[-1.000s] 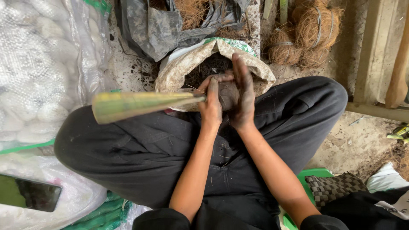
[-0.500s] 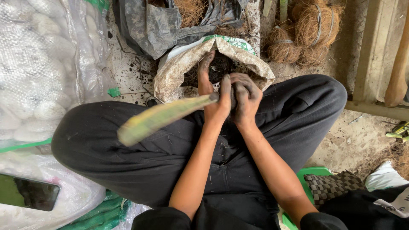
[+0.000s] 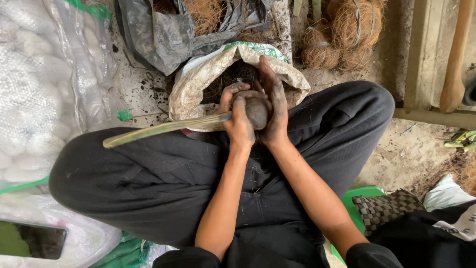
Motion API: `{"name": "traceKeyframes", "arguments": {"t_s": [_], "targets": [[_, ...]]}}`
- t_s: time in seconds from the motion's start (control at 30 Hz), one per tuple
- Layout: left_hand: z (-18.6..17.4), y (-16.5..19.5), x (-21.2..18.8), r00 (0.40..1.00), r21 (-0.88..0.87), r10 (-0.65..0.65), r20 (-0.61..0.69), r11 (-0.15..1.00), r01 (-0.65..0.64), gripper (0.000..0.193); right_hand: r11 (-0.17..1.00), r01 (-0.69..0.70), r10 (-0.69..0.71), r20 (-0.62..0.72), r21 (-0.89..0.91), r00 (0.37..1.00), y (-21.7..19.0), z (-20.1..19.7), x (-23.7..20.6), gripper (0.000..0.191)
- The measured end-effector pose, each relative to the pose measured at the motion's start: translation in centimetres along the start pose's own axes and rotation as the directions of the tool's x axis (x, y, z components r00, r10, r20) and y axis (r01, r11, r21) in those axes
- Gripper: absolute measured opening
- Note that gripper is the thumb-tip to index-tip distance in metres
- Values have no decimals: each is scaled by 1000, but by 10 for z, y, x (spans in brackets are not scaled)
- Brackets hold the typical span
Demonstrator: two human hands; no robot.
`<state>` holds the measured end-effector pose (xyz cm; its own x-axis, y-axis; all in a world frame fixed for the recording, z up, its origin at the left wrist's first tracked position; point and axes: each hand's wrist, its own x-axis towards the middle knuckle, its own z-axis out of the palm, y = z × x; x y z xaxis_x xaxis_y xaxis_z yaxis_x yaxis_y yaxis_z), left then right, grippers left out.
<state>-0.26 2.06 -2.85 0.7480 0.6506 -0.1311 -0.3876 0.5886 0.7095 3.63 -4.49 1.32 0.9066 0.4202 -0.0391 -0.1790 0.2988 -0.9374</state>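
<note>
Two hands are pressing a dark soil ball (image 3: 258, 111). Left hand (image 3: 240, 124) is gripping the leaf stem (image 3: 163, 128); right hand (image 3: 272, 101) is cupping it, over the open sack (image 3: 196, 87).

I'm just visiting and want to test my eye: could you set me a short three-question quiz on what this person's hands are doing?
1. True or false: the left hand grips a long yellow-green leaf strip that sticks out to the picture's left.
2. What does the right hand press against? A) a phone B) a dark round ball C) a wooden handle
3. Fill in: both hands work right over the open mouth of a white ____ holding dark material.

Key:
1. True.
2. B: the dark round ball sits between the two hands.
3. Sack.
</note>
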Motion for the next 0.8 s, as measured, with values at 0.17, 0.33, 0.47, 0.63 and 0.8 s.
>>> {"name": "traceKeyframes", "arguments": {"t_s": [0.17,0.33,0.47,0.63,0.8], "targets": [[12,15,0,981,491,131,144,851,-186,33,908,-200,151,158,367,976,-10,-8,4,80],[24,34,12,847,677,407,341,519,-522,55,887,-331,321,84,321,943,3,-25,-2,58],[22,39,11,881,674,370,296,572,-467,53,995,-101,102,42,-7,994,6,-31,-4,27],[14,16,1,999,214,-13,29,977,7,45,768,375,-368,121,-519,922,-5,-25,-2,38],[-3,-8,-12,972,-218,-233,-6,949,226,24,559,517,-509,224,-649,831,-10,-3,-1,56]]}}
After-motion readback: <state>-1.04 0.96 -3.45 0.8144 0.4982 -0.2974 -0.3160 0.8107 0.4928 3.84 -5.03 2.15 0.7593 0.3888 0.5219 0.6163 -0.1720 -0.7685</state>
